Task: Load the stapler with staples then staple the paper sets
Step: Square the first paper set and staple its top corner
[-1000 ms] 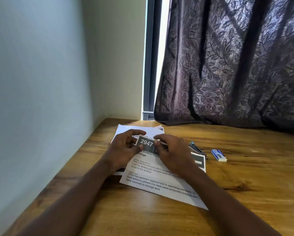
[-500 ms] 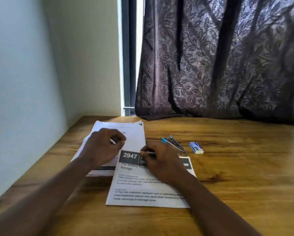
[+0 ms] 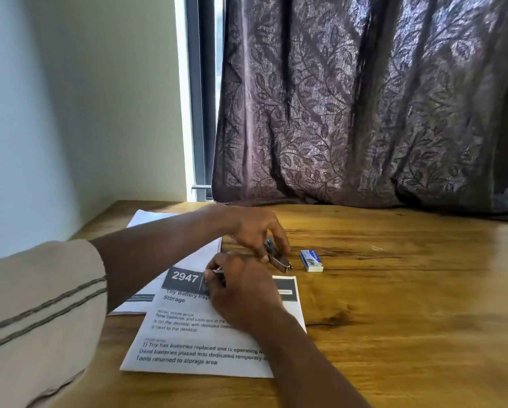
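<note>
stapler (image 3: 279, 259) lies behind the paper set (image 3: 205, 343), staple box (image 3: 311, 260) just right, seemingly apart.

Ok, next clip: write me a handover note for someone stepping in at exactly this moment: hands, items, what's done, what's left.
Left hand: reaches across and grips the stapler, which sits on the table.
Right hand: over the front paper set, pinching a thin metal strip, likely staples.
Staple box: just right of the stapler.
Second paper set: behind, partly under the front one.
Done: no staple visible in either set; loading cannot be confirmed.
Left: load the staples, staple both sets.
</note>
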`<state>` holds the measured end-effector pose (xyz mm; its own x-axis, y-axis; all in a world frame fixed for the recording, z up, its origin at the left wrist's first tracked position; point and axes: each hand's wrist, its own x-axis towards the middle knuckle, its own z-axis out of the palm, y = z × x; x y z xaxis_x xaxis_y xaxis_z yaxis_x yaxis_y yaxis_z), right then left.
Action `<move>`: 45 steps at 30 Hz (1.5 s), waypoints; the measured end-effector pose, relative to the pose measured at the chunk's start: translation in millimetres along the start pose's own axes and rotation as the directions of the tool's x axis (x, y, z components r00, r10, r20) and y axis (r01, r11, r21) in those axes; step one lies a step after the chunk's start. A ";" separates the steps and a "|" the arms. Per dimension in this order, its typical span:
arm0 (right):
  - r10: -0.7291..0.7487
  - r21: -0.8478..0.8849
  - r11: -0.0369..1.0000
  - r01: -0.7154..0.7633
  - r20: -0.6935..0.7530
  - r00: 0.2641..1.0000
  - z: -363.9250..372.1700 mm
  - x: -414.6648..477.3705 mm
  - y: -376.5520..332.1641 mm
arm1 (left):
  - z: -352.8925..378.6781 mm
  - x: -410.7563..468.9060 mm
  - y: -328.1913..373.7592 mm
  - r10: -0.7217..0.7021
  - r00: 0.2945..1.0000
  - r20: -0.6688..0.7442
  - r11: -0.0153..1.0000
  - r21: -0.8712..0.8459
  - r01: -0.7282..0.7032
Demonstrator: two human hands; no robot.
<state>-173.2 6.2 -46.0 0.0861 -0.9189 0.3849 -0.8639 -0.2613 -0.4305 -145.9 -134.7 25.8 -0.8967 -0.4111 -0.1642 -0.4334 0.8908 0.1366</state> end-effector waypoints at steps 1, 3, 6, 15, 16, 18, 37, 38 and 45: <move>0.001 0.004 1.000 -0.001 0.003 1.000 0.4 0.9 1.3 | 0.6 1.9 -3.2 0.001 1.000 -0.014 1.000 -0.009 -0.002; 0.002 0.008 1.000 -0.002 0.002 1.000 -0.1 1.9 3.0 | 1.1 -3.1 -9.2 -0.016 0.996 -0.093 1.000 -0.028 0.014; 0.000 0.012 1.000 0.000 0.002 1.000 0.0 1.8 2.0 | 0.1 -28.0 -16.8 -0.073 0.942 -0.328 0.983 -0.186 0.011; -0.048 -0.021 0.999 0.047 -0.045 0.998 -2.1 1.2 -1.2 | 26.3 -147.0 -2.5 -0.620 0.675 -0.401 0.465 -0.880 -0.096; -0.061 -0.034 0.998 0.060 -0.055 0.997 -2.0 0.2 -2.3 | 34.0 -156.0 -2.8 -0.659 0.652 -0.374 0.407 -0.907 -0.110; -0.080 -0.065 0.995 0.076 -0.063 0.995 -2.1 -1.7 -3.1 | 48.1 -167.8 -6.6 -0.717 0.622 -0.315 0.293 -0.945 -0.142; -0.147 -0.123 0.983 0.133 -0.116 0.982 3.7 -2.6 -3.1 | 82.7 -175.7 -20.9 -0.640 0.679 -0.359 0.300 -0.931 -0.210; -0.149 -0.126 0.983 0.134 -0.117 0.982 3.6 -2.4 -2.5 | 82.8 -176.4 -20.1 -0.625 0.698 -0.351 0.291 -0.934 -0.209; -0.152 -0.102 0.985 0.139 -0.131 0.980 3.9 -0.9 -0.2 | 82.1 -175.7 -18.1 -0.601 0.732 -0.320 0.346 -0.930 -0.122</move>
<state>-171.2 5.9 -49.5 0.1511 -0.8218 0.5494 -0.8897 -0.3552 -0.2867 26.9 -62.8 -28.0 -0.4252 -0.8983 0.1103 -0.1240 0.1785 0.9761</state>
